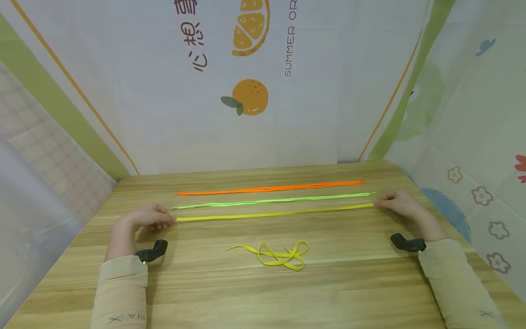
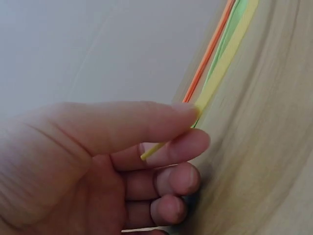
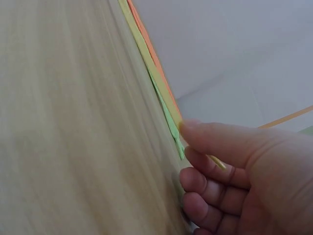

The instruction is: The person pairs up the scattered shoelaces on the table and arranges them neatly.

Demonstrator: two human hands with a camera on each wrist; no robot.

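A yellow shoelace (image 1: 275, 214) is stretched straight between both hands across the table. My left hand (image 1: 153, 215) pinches one end between thumb and index finger; the lace's tip (image 2: 152, 151) pokes out past the thumb in the left wrist view. At the other end, my right hand (image 1: 397, 202) pinches it the same way, with a short tip (image 3: 217, 162) showing beyond the thumb. Just behind lies a green shoelace (image 1: 271, 201), doubled and laid lengthwise. Farther back is an orange shoelace (image 1: 271, 188), also laid out straight. A second yellow shoelace (image 1: 281, 261) lies loosely looped nearer the front.
The wooden table (image 1: 263, 297) carries all the laces. Behind it hangs a white cloth (image 1: 312, 123) printed with oranges and lettering, and a patterned cloth (image 1: 464, 151) hangs at the right. Black wrist cameras (image 1: 153, 251) sit at both sleeves.
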